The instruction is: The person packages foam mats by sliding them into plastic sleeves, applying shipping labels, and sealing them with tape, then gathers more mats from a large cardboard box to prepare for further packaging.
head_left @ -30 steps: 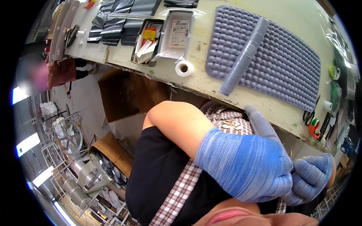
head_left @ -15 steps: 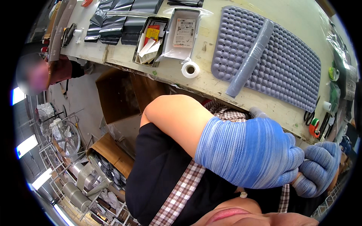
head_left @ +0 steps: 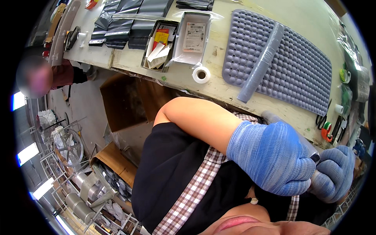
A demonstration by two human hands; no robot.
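My left hand, in a blue knitted glove, reaches across my body from the left with its fingers closed. My right hand, gloved alike, is curled close beside it at the right. A grey roll in clear film slants down behind my left hand, and its lower end, with a small dark spot, comes out between the two hands. Both hands appear closed about that end; the exact grip is partly hidden. On the table, a similar wrapped grey roll lies across a flat grey bubbled mat.
The pale table carries a white tape roll, an open box with a label, another box of papers and black bags. Scissors lie at the right. Cardboard boxes stand below; a person is at far left.
My left hand has drawn right and turned, baring more of the grey roll behind it. My right hand stays beside it, its fingers curled a little differently.
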